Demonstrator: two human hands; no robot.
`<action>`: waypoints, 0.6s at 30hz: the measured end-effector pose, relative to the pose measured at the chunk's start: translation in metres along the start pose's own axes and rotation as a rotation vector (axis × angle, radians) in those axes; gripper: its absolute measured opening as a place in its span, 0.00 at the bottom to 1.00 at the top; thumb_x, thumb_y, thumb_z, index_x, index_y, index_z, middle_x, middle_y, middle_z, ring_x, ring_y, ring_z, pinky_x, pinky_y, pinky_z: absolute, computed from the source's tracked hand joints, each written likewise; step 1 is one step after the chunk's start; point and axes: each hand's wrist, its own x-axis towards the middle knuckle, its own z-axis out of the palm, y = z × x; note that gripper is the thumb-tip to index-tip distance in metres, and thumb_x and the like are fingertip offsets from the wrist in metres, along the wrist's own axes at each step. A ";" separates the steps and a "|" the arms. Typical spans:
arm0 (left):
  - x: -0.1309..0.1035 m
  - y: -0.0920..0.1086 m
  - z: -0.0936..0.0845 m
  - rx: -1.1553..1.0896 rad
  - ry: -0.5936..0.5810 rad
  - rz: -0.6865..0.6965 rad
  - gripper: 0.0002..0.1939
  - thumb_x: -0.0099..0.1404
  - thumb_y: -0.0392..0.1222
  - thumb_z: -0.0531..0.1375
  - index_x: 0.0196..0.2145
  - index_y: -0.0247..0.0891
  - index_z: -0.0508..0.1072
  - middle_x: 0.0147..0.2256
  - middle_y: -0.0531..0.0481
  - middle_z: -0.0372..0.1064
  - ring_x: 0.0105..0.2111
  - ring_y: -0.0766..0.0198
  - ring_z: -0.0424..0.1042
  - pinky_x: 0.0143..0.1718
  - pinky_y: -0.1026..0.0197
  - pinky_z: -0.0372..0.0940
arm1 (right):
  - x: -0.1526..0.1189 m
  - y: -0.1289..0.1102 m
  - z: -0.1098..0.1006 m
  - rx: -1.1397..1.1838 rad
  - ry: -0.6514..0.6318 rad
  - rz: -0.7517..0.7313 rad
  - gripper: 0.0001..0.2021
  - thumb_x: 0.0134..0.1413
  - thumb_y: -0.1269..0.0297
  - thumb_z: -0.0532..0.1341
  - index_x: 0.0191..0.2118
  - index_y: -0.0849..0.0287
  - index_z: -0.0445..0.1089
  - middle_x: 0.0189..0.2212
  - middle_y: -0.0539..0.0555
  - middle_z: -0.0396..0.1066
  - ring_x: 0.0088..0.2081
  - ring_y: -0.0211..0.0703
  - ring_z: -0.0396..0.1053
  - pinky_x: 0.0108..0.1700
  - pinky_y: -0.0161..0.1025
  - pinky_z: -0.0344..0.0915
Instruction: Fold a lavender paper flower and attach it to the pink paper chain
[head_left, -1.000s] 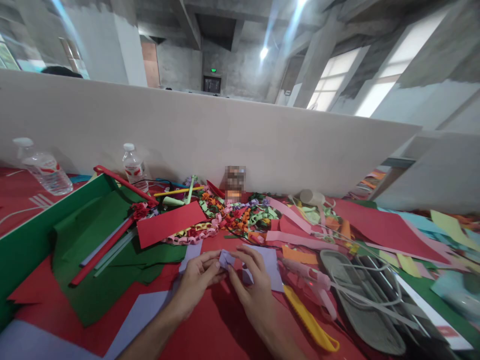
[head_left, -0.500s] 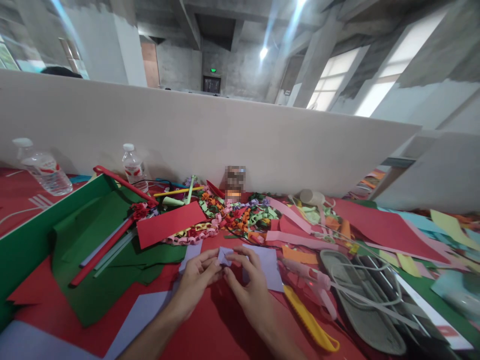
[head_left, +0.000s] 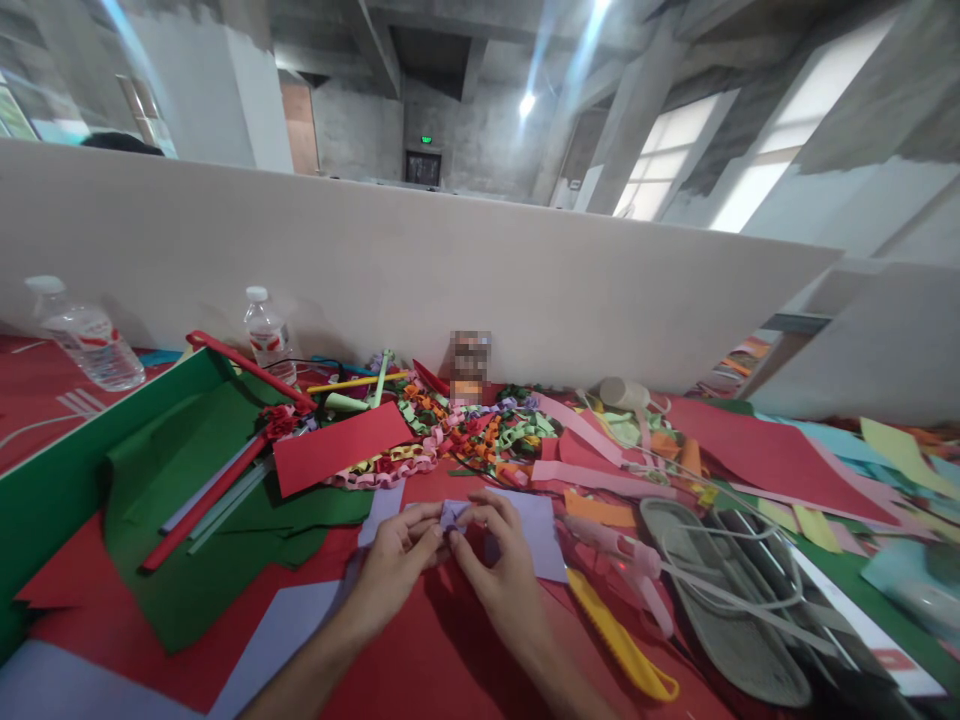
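A small folded piece of purple paper (head_left: 454,514) is pinched between both hands, above the red table surface. My left hand (head_left: 401,560) grips its left side with thumb and fingers. On its right side, my right hand (head_left: 495,555) closes thumb and index finger, the other fingers curled above. The fingertips hide part of the folds. Just behind my right hand lies a larger sheet of purple paper (head_left: 541,535). Another purple sheet (head_left: 274,635) lies by my left forearm.
A pink glue gun (head_left: 619,550) and a yellow-handled tool (head_left: 619,635) lie to the right, near a grey tray (head_left: 701,590). Paper chains (head_left: 480,440) pile up behind. Green paper (head_left: 195,560) and a red rolled stick (head_left: 202,505) lie left. A white partition (head_left: 375,260) stands at the back.
The purple piece has turned slightly between my fingers, and its folds look different. My hands have barely shifted. Everything else stays in place.
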 end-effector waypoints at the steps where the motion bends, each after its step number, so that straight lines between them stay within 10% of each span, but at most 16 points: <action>1: 0.000 0.000 0.000 0.006 -0.012 0.009 0.26 0.53 0.53 0.72 0.45 0.35 0.79 0.44 0.39 0.79 0.44 0.50 0.78 0.50 0.50 0.71 | 0.000 0.000 0.000 0.002 0.001 0.000 0.01 0.58 0.66 0.62 0.35 0.55 0.71 0.49 0.58 0.65 0.56 0.54 0.62 0.58 0.50 0.58; 18: -0.001 0.003 0.000 -0.064 0.040 -0.050 0.23 0.53 0.50 0.73 0.42 0.32 0.78 0.38 0.40 0.80 0.39 0.55 0.79 0.45 0.54 0.73 | -0.006 0.001 0.001 -0.066 -0.078 -0.072 0.03 0.59 0.67 0.62 0.39 0.53 0.72 0.53 0.57 0.64 0.57 0.53 0.62 0.59 0.47 0.60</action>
